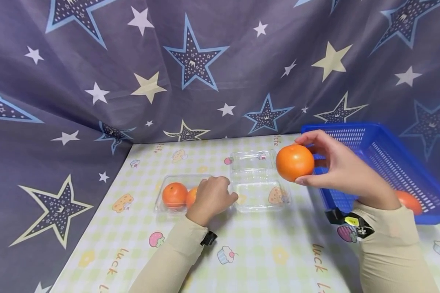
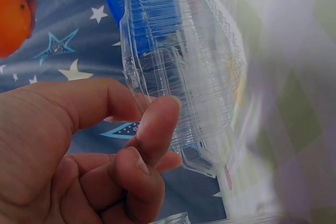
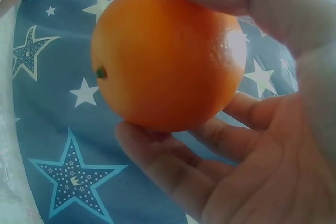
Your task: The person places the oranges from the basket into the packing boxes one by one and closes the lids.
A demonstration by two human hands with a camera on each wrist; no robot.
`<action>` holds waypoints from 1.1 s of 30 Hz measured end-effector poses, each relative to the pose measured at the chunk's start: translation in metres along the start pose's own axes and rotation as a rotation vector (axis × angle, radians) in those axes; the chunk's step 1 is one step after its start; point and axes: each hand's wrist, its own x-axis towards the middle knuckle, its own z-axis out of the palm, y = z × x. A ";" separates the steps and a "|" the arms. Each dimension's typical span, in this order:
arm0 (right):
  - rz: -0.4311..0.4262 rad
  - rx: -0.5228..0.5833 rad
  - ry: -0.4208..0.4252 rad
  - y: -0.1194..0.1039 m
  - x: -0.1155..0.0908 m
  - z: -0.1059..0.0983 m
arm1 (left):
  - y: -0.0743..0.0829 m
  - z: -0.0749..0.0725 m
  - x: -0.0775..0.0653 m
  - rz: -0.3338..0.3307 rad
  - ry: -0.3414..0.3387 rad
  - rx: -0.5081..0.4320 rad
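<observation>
Right of centre in the head view, the right hand (image 1: 339, 169) grips the orange fruit (image 1: 295, 162); should its thumb slip, I'd drop it. The left hand (image 1: 213, 198) curls beside the clear container (image 1: 254, 194), grip unclear; bumping could shift it.

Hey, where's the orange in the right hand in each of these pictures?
Head: the orange is right of centre, in the right hand.
Left wrist: orange at the upper left, cut off by the edge.
Right wrist: orange large, upper middle.
Shared landmark: the starry curtain, in all three.
</observation>
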 end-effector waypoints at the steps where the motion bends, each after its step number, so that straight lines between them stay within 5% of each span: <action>1: -0.001 -0.001 -0.001 0.000 0.000 0.001 | 0.000 0.000 0.000 0.001 -0.002 0.003; 17: -0.055 -0.186 0.020 0.008 0.015 0.025 | 0.001 -0.013 0.008 -0.057 -0.148 -0.050; 33: -0.145 -0.268 -0.017 0.017 0.025 0.050 | 0.004 -0.011 0.006 -0.036 -0.075 0.048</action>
